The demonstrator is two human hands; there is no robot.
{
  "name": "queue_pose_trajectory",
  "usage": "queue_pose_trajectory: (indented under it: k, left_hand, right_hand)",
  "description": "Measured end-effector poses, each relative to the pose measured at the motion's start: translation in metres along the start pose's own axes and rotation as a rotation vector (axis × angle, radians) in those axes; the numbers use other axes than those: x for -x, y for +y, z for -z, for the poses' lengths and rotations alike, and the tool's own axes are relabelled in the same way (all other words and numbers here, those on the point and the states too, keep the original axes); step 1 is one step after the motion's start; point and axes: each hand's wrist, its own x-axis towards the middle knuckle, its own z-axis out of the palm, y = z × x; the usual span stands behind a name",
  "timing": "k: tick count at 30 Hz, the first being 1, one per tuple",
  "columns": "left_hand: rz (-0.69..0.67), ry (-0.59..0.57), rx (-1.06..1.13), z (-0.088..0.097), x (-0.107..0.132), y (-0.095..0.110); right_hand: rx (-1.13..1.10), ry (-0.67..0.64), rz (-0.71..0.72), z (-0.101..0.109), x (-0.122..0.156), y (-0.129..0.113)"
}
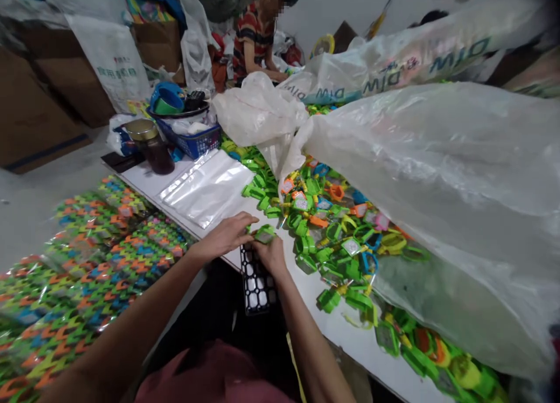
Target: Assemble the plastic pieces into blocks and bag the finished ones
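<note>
My left hand (225, 237) reaches in from the left, its fingers closed at the near side of a small green plastic toy piece (265, 234). My right hand (272, 256) is closed on the same piece, which has a pale flat face. Both hands meet just over the table edge. Below them a black tray with rows of pale, rounded cells (256, 283) sticks out over my lap; my right hand partly covers it. Loose green toy pieces (306, 242) lie in a heap to the right, mixed with orange, blue and yellow ones.
Clear plastic bags (205, 187) lie flat on the white table, behind my left hand. Beyond stand a lidded jar (153, 149) and a blue basket (196, 140). Big plastic sacks (420, 170) cover the heap. Packed colourful pieces (100, 263) fill the left. Another person (254, 41) sits at the back.
</note>
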Motion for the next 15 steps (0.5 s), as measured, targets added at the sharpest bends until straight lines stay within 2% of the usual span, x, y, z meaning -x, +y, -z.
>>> queue_pose_trajectory:
  k: [3, 9, 15]
  left_hand:
    - [-0.004, -0.018, 0.046, -0.001, 0.003, 0.002]
    - [-0.006, -0.067, 0.1, -0.003, -0.001, 0.003]
    - [-0.037, -0.12, 0.099, -0.008, -0.008, 0.002]
  right_hand:
    - [0.189, 0.008, 0.08, 0.002, 0.002, 0.002]
    - [0.11, 0.021, 0.093, 0.008, 0.012, 0.006]
    - [0.449, 0.059, 0.065, 0.005, 0.013, 0.01]
